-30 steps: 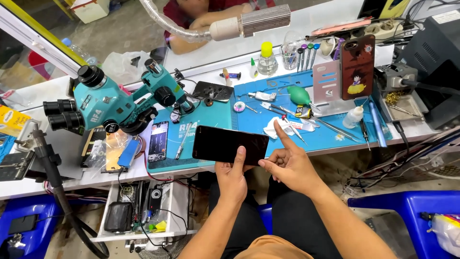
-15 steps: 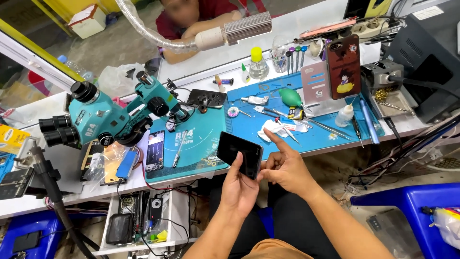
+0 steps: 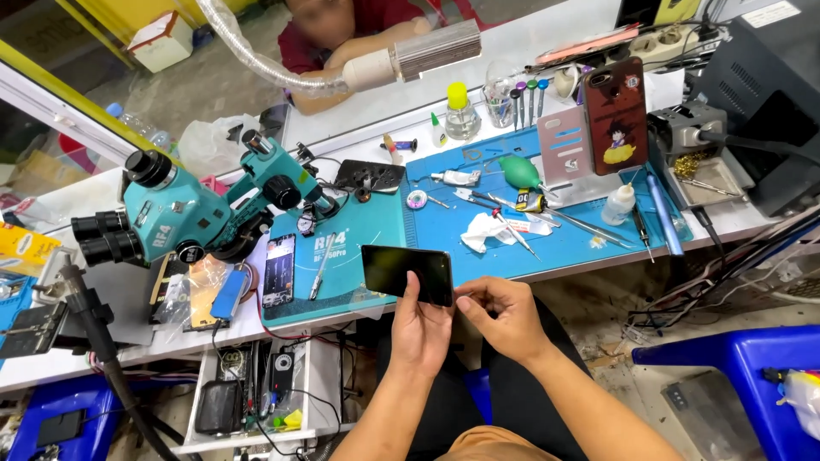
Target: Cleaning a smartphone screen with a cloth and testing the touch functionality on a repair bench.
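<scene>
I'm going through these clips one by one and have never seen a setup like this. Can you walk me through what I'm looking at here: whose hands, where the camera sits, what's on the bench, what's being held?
The camera sits on a person's head and looks down, so the two bare arms coming up from the bottom are their own. The left hand holds a dark phone flat by its lower edge; the right hand pinches its right corner. In front lies a blue work mat on a white bench. On the mat are a green rubber air blower, a crumpled white tissue, thin tools and small bottles. To the left stands a teal microscope. A red phone case leans upright at the back. Another person leans on the far side of the counter.
</scene>
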